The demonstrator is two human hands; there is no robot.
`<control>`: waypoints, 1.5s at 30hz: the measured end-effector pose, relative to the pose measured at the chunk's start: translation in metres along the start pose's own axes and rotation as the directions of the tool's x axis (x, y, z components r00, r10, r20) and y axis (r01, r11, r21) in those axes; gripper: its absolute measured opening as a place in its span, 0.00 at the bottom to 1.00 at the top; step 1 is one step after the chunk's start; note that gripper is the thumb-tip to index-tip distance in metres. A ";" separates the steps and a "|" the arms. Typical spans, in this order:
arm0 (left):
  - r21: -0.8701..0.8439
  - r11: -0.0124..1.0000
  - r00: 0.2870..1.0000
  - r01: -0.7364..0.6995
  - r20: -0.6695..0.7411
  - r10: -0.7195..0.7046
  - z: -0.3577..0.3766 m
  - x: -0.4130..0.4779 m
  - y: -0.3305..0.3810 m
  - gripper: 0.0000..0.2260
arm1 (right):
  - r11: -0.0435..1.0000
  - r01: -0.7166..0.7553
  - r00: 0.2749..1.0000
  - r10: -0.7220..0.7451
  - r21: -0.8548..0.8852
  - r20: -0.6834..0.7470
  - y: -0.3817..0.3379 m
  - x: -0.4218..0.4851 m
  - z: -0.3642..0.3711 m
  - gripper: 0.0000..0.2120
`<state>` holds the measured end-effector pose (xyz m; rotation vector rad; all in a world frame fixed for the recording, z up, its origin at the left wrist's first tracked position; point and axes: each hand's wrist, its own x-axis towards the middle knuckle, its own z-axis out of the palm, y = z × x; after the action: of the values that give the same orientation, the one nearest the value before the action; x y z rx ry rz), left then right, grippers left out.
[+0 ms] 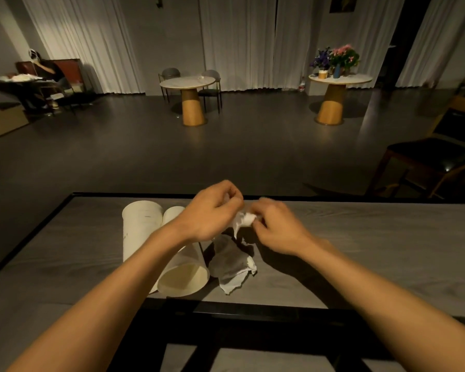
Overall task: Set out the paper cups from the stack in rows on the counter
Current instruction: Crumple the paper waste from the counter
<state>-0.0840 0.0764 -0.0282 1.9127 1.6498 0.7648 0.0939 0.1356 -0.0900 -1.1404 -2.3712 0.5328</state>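
Two stacks of white paper cups lie on their sides on the grey counter (360,237). One stack (138,226) lies at the left, its closed end pointing away from me. The other stack (184,275) lies beside it, under my left forearm, with its open mouth toward me. Above the counter's middle, my left hand (212,210) and my right hand (275,226) both pinch a crumpled piece of thin white wrapper (243,220). A larger torn piece of wrapper (232,264) lies flat just right of the open cup.
The counter has a black rim and ends at the far edge behind my hands. Beyond it, on the dark floor, stand two round tables (187,83) (340,79), the right one with flowers (336,59). A dark chair (424,159) stands at right. A person (46,73) sits far left.
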 end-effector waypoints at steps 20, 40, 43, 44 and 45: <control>0.055 0.998 0.974 -0.029 -0.221 0.041 -0.044 -0.071 -0.008 0.04 | 0.988 -0.035 0.924 0.090 -0.153 0.372 -0.040 -0.043 0.029 0.20; -0.505 0.829 0.949 -0.239 0.059 0.310 0.027 -0.125 0.103 0.03 | 0.663 -0.037 0.898 0.349 0.748 -0.266 -0.112 -0.222 -0.083 0.11; -0.541 0.800 0.903 -0.258 0.160 0.399 0.076 -0.131 0.147 0.05 | 0.695 -0.061 0.821 0.444 0.716 -0.360 -0.095 -0.283 -0.105 0.11; -0.542 0.798 0.893 -0.265 0.174 0.415 0.085 -0.133 0.152 0.05 | 0.691 -0.075 0.806 0.467 0.719 -0.364 -0.092 -0.294 -0.107 0.10; -0.539 0.793 0.876 -0.284 0.190 0.443 0.094 -0.136 0.161 0.05 | 0.689 -0.086 0.788 0.489 0.720 -0.374 -0.089 -0.308 -0.110 0.09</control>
<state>0.0812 -0.0822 0.0023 1.8620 0.7870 0.8815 0.2694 -0.1462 -0.0242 -1.1251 -1.3022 0.9409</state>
